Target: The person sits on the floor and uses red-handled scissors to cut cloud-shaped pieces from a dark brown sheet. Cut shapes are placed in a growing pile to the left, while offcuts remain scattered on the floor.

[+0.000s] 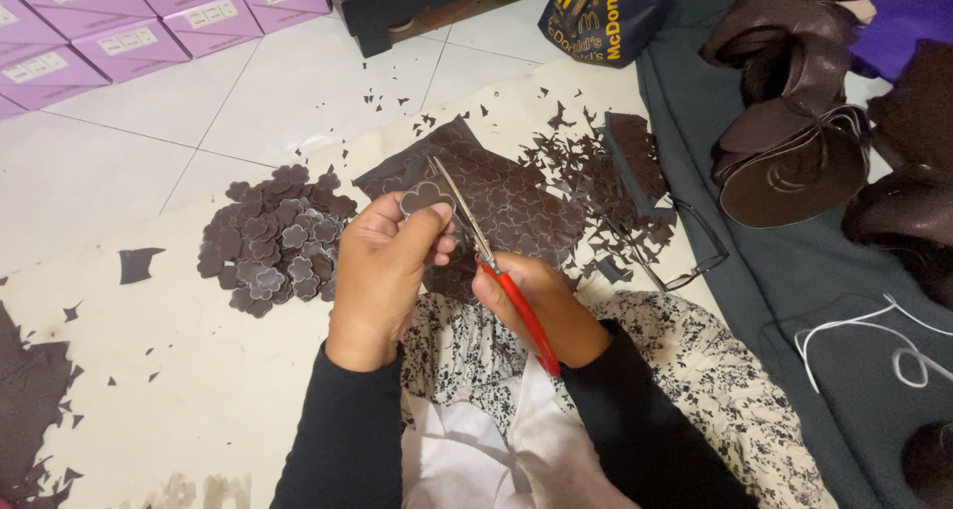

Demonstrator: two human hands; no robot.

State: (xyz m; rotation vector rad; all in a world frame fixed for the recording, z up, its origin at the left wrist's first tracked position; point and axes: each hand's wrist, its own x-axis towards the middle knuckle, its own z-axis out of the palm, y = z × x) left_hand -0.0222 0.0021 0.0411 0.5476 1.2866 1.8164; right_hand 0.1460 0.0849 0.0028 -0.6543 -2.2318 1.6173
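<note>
Head view: left hand [382, 271] pinches a dark brown flower-shaped cutout [425, 196] at its fingertips; right hand [536, 306] grips red-handled scissors [496, 271], blades at the cutout's edge. At 9 o'clock of the hands, a heap of finished flowers [273, 236]. At 12 o'clock, the marked sheet [506, 201] with many outlines uncut. Offcut scraps [596, 187] at 2 o'clock. Judged partway done.

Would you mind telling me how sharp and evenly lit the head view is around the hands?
Head view: light is soft and even, with faint shadows only; the left hand, the flower-shaped piece it pinches and the scissors in the right hand are fairly sharp; slight glare on the white floor tiles; corners look slightly stretched.
</note>
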